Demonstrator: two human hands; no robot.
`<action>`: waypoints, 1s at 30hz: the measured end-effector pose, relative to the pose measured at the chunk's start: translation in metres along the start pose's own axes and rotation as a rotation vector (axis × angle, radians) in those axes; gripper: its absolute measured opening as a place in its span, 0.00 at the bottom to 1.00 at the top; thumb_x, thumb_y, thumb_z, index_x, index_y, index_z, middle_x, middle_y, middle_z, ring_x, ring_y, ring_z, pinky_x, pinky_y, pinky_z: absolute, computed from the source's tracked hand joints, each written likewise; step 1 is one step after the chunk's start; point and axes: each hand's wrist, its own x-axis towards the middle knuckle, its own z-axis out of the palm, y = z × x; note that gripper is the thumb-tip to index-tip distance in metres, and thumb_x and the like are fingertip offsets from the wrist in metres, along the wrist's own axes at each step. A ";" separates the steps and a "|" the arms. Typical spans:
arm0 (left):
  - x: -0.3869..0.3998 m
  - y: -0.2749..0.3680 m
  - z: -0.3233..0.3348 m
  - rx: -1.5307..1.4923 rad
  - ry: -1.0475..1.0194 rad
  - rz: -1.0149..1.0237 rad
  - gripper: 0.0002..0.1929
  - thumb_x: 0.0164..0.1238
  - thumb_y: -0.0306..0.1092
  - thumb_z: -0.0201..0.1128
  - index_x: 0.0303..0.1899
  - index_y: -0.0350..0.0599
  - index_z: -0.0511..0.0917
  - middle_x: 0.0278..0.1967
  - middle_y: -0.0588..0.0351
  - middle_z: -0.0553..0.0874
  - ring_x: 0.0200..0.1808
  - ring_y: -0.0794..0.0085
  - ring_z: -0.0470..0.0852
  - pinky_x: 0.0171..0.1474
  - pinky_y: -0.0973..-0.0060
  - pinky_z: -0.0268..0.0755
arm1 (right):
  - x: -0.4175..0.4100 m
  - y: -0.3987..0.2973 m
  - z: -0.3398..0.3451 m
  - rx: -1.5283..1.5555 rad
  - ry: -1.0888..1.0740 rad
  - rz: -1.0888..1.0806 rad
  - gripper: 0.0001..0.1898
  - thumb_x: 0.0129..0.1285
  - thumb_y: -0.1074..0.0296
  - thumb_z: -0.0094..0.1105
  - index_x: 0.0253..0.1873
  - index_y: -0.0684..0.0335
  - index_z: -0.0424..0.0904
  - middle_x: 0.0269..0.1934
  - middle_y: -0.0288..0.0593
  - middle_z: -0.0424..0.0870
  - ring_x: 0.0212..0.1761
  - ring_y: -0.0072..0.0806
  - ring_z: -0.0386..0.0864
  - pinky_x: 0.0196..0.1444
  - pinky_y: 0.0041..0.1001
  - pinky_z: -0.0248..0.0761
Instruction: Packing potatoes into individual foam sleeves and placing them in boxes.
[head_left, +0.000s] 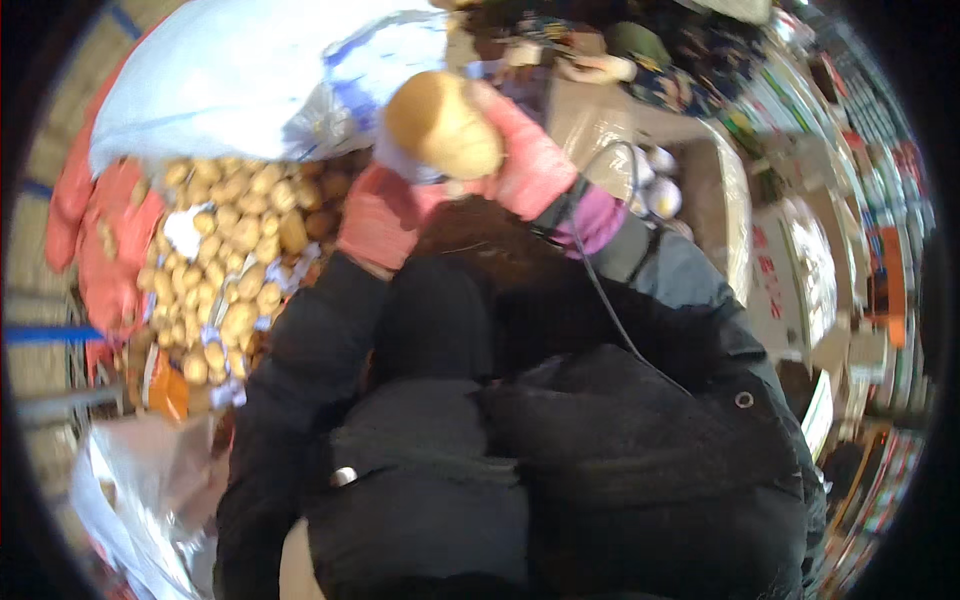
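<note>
Large pale potatoes, perhaps two pressed together or one partly in shadow, are held up in front of my chest between both hands. My left hand, in a pink glove, grips from the left and below, its fingers partly hidden behind them. From the right, my right hand, in a pink glove with a purple cuff, closes around them. Left of my hands lies a large heap of potatoes, with scraps of paper and plastic among them.
A big white sack lies beyond the heap, and red mesh sacks lie at its left. At the right stand an open carton near some pale round produce and a printed box. A thin cable crosses my right sleeve.
</note>
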 end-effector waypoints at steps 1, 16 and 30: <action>-0.001 -0.009 -0.008 -0.687 0.098 -0.163 0.25 0.73 0.44 0.59 0.65 0.41 0.72 0.64 0.53 0.80 0.66 0.62 0.76 0.68 0.64 0.69 | -0.003 0.001 -0.001 -0.195 0.012 -0.093 0.30 0.71 0.44 0.58 0.67 0.62 0.72 0.54 0.44 0.86 0.51 0.35 0.86 0.45 0.36 0.83; -0.071 0.094 -0.072 0.215 -0.313 -0.282 0.12 0.63 0.27 0.68 0.47 0.41 0.81 0.40 0.55 0.86 0.43 0.71 0.85 0.49 0.73 0.76 | -0.162 -0.025 -0.128 -0.803 0.792 -0.580 0.23 0.72 0.67 0.57 0.69 0.62 0.70 0.53 0.41 0.86 0.51 0.28 0.84 0.56 0.24 0.79; -0.117 0.047 -0.129 0.319 -0.427 0.066 0.15 0.67 0.36 0.69 0.49 0.38 0.80 0.45 0.44 0.86 0.49 0.53 0.85 0.50 0.66 0.77 | -0.137 0.073 -0.100 -1.160 0.467 -0.178 0.21 0.69 0.57 0.60 0.61 0.63 0.80 0.52 0.45 0.85 0.51 0.35 0.84 0.54 0.32 0.77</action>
